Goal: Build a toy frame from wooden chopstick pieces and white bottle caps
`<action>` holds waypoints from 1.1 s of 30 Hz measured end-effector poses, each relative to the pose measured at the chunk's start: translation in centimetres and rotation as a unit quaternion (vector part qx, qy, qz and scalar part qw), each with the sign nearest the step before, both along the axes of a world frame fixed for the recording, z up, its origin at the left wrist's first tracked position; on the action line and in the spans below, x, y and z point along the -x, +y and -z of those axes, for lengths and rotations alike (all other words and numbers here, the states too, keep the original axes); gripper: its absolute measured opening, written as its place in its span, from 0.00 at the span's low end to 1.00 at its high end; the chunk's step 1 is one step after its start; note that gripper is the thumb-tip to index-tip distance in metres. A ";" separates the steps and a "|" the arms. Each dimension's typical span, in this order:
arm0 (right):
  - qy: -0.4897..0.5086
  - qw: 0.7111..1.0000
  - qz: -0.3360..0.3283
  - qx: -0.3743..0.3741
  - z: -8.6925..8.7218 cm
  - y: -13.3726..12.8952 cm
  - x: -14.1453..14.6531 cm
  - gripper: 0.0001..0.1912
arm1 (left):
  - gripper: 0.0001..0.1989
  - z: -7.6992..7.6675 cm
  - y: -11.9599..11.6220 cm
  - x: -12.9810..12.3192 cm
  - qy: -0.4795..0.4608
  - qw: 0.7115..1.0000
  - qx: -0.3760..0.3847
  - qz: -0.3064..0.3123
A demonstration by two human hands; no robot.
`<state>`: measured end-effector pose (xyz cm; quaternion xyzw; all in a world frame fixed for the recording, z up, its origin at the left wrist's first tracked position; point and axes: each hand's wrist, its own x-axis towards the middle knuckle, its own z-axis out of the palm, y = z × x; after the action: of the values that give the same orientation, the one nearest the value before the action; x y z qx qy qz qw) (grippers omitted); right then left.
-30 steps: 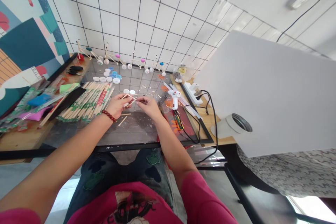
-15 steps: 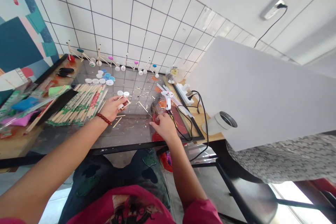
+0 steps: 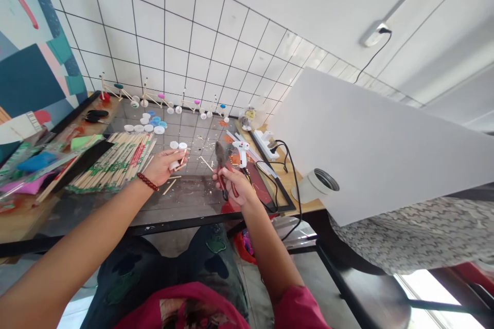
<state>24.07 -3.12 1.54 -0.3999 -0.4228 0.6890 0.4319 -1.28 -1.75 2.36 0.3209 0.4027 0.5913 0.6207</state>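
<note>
My left hand [image 3: 165, 165] is closed on a small assembly of wooden sticks [image 3: 183, 158] with white bottle caps [image 3: 178, 145] on it; my fingers hide part of it. In my right hand [image 3: 238, 185] is a pair of pliers [image 3: 221, 152] with reddish handles, its dark jaws pointing away from me above the table. A white hot glue gun [image 3: 241, 152] stands just beyond and right of the pliers. Cut stick pieces [image 3: 170, 186] lie near my left wrist, and small wood scraps [image 3: 206, 163] are scattered between my hands.
Bundled chopsticks [image 3: 116, 159] lie left of my left hand, with loose white and blue caps [image 3: 144, 121] behind them. Stick-and-cap models [image 3: 185, 106] line the wall. A power strip [image 3: 266, 145], black cables and a white board [image 3: 370, 149] are on the right.
My right hand has lifted the pliers off the table beside the glue gun. My left hand still holds the stick assembly, slightly turned. The whole view has shifted a little.
</note>
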 end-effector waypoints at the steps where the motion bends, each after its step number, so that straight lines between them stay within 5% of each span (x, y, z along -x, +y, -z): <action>1: 0.022 0.999 -0.028 0.006 -0.2 -0.1 0.4 0.25 | 0.16 0.0 -0.1 0.0 0.004 1.000 0.006 0.012; 10: -0.080 0.984 -0.157 -0.032 -0.8 0.4 1.6 0.19 | 0.14 0.4 0.1 0.2 0.030 0.996 0.037 0.074; 25: -0.162 0.967 -0.186 -0.070 -1.3 0.8 1.2 0.18 | 0.17 0.6 0.1 -0.4 0.076 0.987 0.015 0.142; 33: -0.248 0.929 -0.204 -0.183 -2.5 1.2 0.8 0.13 | 0.17 0.5 -0.1 -0.5 0.101 0.984 0.038 0.143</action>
<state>23.27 -1.93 4.02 -0.3774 -0.7073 0.5520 0.2291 -0.82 -1.85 1.88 0.4090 0.4355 0.4455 0.6668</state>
